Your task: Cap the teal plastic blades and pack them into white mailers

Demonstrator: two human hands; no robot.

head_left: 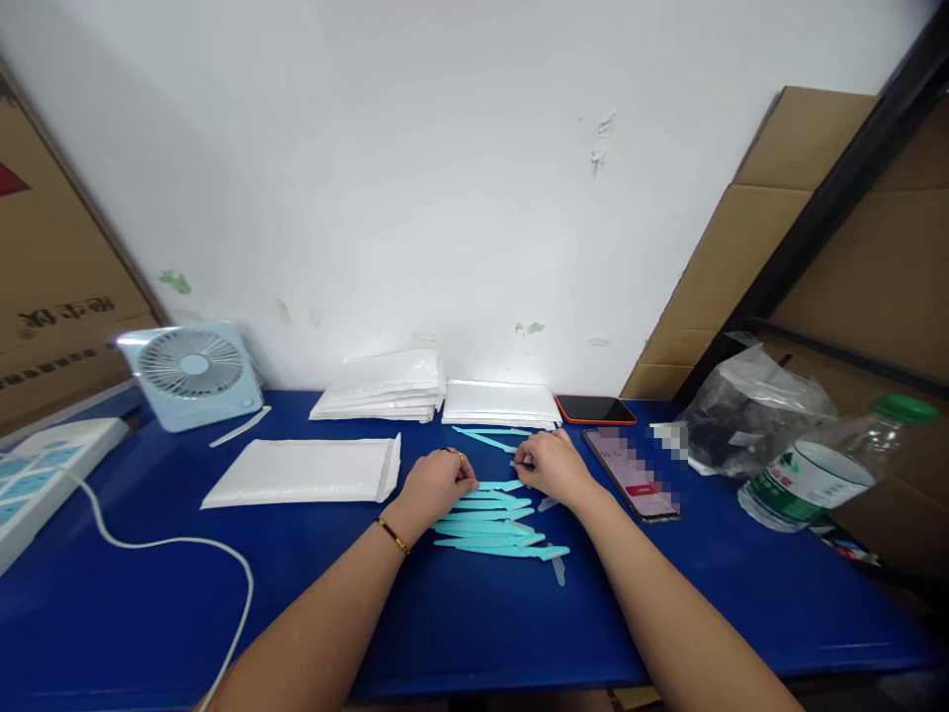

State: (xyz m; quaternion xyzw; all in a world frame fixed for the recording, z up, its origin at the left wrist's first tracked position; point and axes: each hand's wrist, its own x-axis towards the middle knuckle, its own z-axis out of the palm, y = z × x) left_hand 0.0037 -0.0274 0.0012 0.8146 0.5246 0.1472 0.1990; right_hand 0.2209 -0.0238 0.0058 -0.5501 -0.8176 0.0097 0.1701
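Several turquoise eyebrow razors (489, 541) lie side by side on the blue table, their handles pointing left. My left hand (437, 482) pinches the handle end of one razor (498, 486) at the far side of this row. Close to that razor's blade end, my right hand (553, 465) is closed, thumb against fingers; what it pinches is too small and hidden to make out. Beyond the hands, two more turquoise razors (485, 436) lie at an angle to each other. A small clear plastic blade cover (559, 569) rests by the nearest razor's tip.
A white padded envelope (302, 472) lies left of my hands. Stacks of white envelopes (382, 384) stand against the wall. A lit phone (633, 475), an orange-edged phone (595, 409), a plastic bottle (830, 470) and a bag (756, 405) are right; a fan (194, 374) and cable (178, 541) are left.
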